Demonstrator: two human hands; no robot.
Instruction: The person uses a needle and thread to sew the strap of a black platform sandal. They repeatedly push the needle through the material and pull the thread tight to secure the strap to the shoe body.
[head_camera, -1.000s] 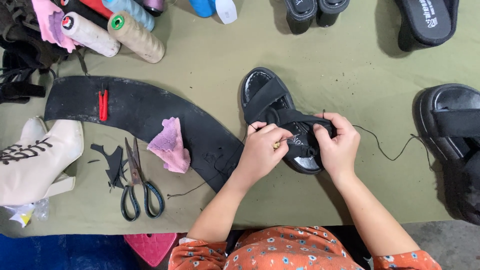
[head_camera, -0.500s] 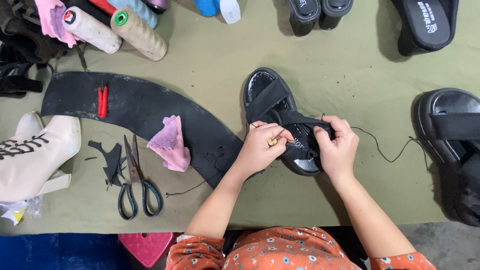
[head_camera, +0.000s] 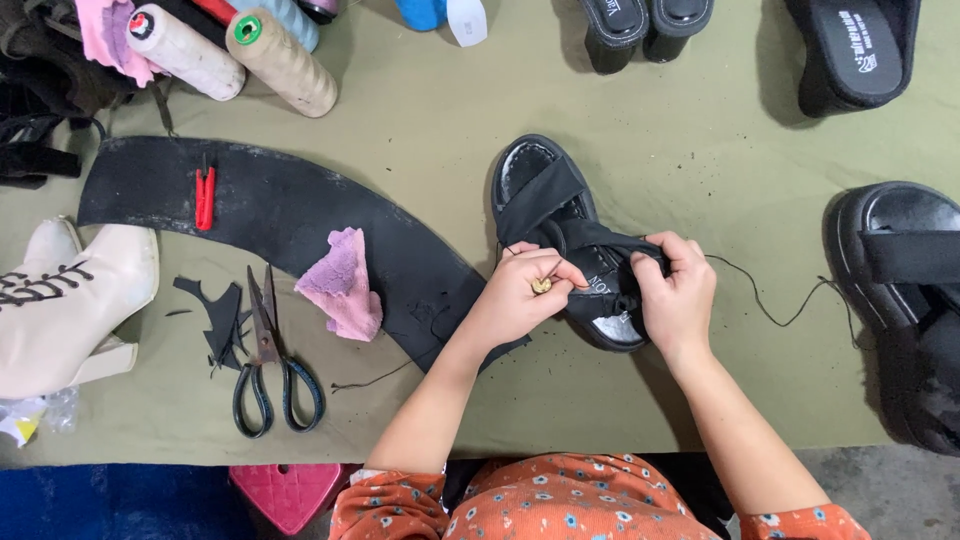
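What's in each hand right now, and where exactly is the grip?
Both hands hold the black sandal by its front strap: the left hand pinches the strap's left end, the right hand grips its right end. A black thread trails right.

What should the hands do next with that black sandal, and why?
Probably draw the thread tight. The left hand pinches at the strap of the black sandal, the right hand holds the strap too, and the thread trails loose across the table to the right.
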